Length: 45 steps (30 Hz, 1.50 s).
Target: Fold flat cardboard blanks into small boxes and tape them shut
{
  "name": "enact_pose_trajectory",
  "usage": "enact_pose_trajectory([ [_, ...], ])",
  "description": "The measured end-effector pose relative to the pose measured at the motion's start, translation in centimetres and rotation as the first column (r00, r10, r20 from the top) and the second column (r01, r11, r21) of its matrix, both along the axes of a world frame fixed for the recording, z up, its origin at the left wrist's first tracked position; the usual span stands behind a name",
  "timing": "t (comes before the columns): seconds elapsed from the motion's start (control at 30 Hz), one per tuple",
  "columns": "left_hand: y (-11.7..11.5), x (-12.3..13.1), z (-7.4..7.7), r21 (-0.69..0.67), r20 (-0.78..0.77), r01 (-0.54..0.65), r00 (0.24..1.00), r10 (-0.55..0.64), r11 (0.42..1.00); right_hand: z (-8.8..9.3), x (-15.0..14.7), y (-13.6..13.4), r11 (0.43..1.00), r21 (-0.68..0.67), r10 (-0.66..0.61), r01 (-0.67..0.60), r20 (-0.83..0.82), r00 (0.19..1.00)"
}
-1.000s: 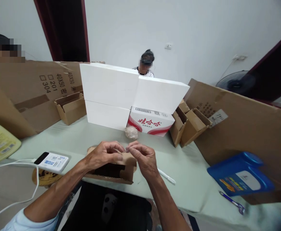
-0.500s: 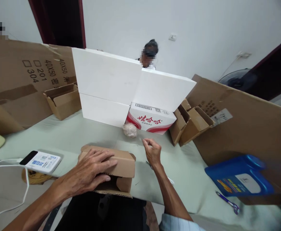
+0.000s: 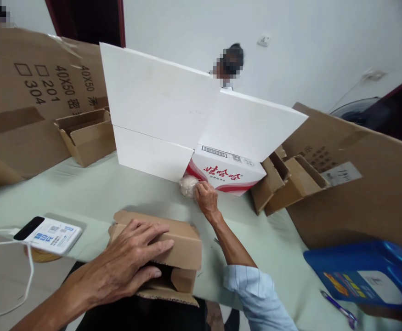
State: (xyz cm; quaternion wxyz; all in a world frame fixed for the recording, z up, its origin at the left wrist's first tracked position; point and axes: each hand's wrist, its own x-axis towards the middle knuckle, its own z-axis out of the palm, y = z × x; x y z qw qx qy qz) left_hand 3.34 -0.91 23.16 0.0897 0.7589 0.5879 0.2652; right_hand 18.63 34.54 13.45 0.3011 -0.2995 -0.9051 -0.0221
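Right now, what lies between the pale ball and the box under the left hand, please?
In the head view, only bare green tablecloth lies between ball and box.

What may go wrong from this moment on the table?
The open cardboard box under the left hand sits at the near edge of the table; a careless push might tip it off. The white cable hangs over the edge, so a snag could drag the power bank.

Makeshift indoor workroom: cloth-covered table [image 3: 145, 186], upright cardboard panels [image 3: 325, 225], wall socket [image 3: 263, 41].
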Motion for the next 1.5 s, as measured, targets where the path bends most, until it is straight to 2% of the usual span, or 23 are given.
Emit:
enact_pose_trajectory([
  [0.2,-0.1,-0.1,-0.3,-0.004,0.005,-0.014,1.000,0.014,1.000,-0.9,-0.5,-0.3,0.999,0.035,0.006,-0.008,0.056,0.998],
  [0.47,0.0,0.2,-0.2,0.026,-0.003,-0.001,1.000,0.002,1.000,-1.2,-0.5,-0.5,0.999,0.011,0.037,-0.038,0.031,0.999],
  [0.7,0.0,0.1,-0.2,0.035,-0.028,0.002,1.000,-0.001,0.999,-1.8,-0.1,-1.2,0.994,-0.042,0.100,-0.104,-0.096,0.990],
  [1.07,-0.1,0.2,-0.1,0.010,-0.048,0.006,0.999,-0.006,1.000,-3.0,-0.3,1.7,0.958,-0.167,0.160,-0.234,-0.367,0.916],
  [1.3,-0.1,0.1,-0.4,0.007,-0.036,0.001,0.999,-0.001,1.000,-3.0,0.5,2.4,0.915,-0.266,0.170,-0.304,-0.427,0.888],
  [1.5,-0.1,0.1,-0.1,-0.005,-0.042,0.001,0.999,-0.002,1.000,-3.4,0.3,2.7,0.919,-0.251,0.173,-0.304,-0.434,0.884],
])
